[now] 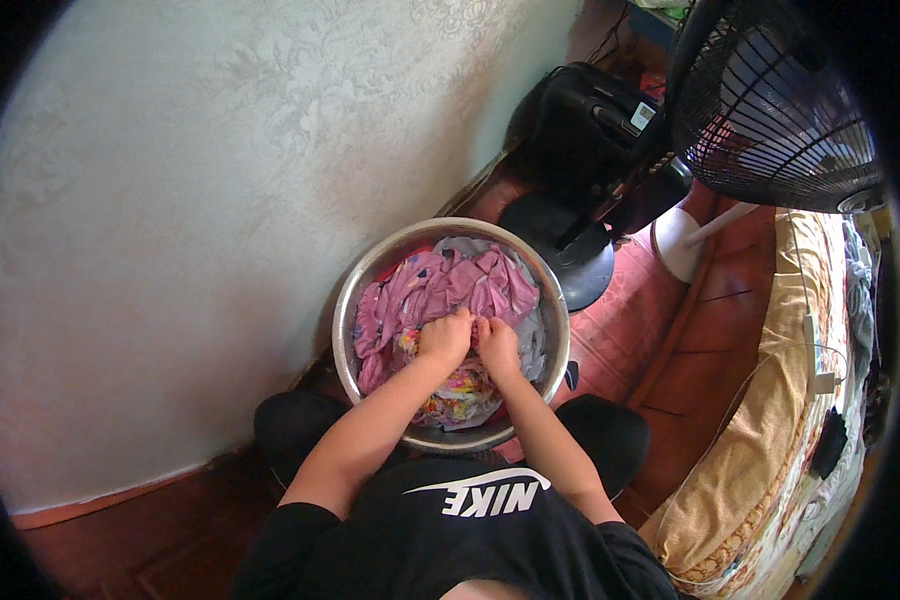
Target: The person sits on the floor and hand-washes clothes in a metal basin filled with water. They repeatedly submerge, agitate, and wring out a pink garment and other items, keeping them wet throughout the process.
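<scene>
A round metal basin (340, 337) sits right in front of me, between my knees, filled with laundry. Across its far half spreads a bunched pink garment (487, 281) with dark printed spots. My left hand (448, 335) and my right hand (498, 345) are close together over the basin's middle, both fisted on the pink cloth's near edge. Under my wrists lies a crumpled multicoloured cloth (461, 386) with yellow and pink patterns. Grey fabric (531, 337) shows along the basin's right side, and a bit of red cloth (412, 262) peeks out at the far left.
A patterned pale wall (195, 225) rises close on the left. Beyond the basin stand a black fan base (570, 262) and a black suitcase (592, 120). The fan's caged head (780, 112) hangs at upper right. A bed with a tan cover (742, 420) and a power strip (814, 345) lines the right.
</scene>
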Action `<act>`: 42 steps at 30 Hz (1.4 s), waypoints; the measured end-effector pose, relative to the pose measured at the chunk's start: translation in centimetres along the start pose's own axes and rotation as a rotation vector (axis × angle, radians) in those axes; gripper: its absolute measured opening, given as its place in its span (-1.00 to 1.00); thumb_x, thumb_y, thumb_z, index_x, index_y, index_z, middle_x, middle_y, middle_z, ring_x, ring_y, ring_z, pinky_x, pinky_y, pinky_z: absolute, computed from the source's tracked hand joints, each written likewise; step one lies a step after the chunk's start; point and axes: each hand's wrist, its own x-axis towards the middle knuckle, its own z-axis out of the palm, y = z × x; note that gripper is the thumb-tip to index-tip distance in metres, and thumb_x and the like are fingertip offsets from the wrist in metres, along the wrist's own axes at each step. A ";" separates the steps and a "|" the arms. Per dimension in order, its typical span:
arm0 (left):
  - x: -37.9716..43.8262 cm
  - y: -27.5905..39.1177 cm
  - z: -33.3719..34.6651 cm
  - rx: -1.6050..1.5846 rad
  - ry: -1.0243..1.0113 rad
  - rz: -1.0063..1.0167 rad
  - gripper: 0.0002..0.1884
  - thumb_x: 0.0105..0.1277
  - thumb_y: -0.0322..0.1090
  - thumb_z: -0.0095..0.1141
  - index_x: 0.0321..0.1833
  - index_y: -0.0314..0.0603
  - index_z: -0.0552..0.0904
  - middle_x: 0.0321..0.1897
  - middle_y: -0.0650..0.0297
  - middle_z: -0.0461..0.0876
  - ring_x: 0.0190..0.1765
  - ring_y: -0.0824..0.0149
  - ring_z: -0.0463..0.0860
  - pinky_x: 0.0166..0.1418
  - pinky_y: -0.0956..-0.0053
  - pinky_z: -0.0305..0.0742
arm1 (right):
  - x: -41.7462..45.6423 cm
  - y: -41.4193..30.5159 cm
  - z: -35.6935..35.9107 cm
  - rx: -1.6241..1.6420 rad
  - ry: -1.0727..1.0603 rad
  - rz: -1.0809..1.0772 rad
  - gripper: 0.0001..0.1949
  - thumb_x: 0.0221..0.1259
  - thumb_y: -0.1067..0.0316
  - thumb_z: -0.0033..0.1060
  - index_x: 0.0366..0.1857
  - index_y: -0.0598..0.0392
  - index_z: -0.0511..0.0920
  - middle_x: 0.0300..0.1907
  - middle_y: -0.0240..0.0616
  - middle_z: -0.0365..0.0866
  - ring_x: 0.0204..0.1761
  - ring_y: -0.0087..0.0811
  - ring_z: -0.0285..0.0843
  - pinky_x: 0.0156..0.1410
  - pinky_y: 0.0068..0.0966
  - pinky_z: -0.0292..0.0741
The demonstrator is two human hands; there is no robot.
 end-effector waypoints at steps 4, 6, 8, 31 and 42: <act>1.2 -1.0 1.7 0.148 -0.046 -0.001 -0.82 0.21 -0.33 -0.14 -0.37 -0.23 0.53 -0.50 0.00 0.62 -0.41 -0.01 0.65 -0.37 0.19 0.53 | -0.7 -1.1 0.3 -0.330 -0.003 -0.097 -0.69 0.22 0.15 -0.08 -0.42 0.25 0.46 -0.47 0.20 0.50 -0.37 0.18 0.47 -0.26 -0.09 0.39; 1.1 -0.9 1.3 0.049 -0.018 -0.026 -0.81 0.23 -0.29 -0.13 -0.40 -0.21 0.53 -0.51 -0.01 0.61 -0.42 -0.02 0.63 -0.38 0.17 0.50 | -0.2 -0.6 0.2 -0.301 0.001 -0.116 -0.68 0.24 0.13 -0.09 -0.43 0.24 0.45 -0.50 0.11 0.52 -0.40 0.10 0.49 -0.30 -0.13 0.41; 0.9 -0.4 0.6 -0.157 0.058 -0.040 -0.79 0.24 -0.24 -0.11 -0.42 -0.19 0.53 -0.54 -0.03 0.59 -0.43 -0.04 0.61 -0.40 0.14 0.46 | 0.7 0.5 0.0 -0.186 0.020 -0.169 -0.68 0.27 0.13 -0.13 -0.44 0.20 0.44 -0.56 -0.06 0.55 -0.47 -0.06 0.54 -0.37 -0.20 0.43; -0.9 0.8 -1.9 -0.880 0.122 -0.027 -0.67 0.25 -0.07 0.02 -0.27 -0.26 0.49 -0.57 0.03 0.57 -0.42 0.08 0.61 -0.34 0.27 0.44 | -0.2 -5.3 -3.1 0.824 -0.274 0.282 -0.72 0.30 0.11 -0.10 -0.41 0.07 0.52 -0.56 -0.46 0.43 -0.50 -0.59 0.34 -0.40 -0.57 0.32; 0.8 -4.7 -5.2 -1.057 0.175 -0.305 -0.71 0.33 -0.24 -0.11 -0.38 -0.30 0.58 -0.60 0.25 0.55 -0.50 0.45 0.51 -0.41 0.49 0.38 | -0.2 -3.2 -2.6 0.080 -0.422 -0.172 -0.63 0.14 0.04 0.08 -0.41 0.24 0.54 -0.51 0.04 0.54 -0.43 -0.08 0.52 -0.30 -0.31 0.40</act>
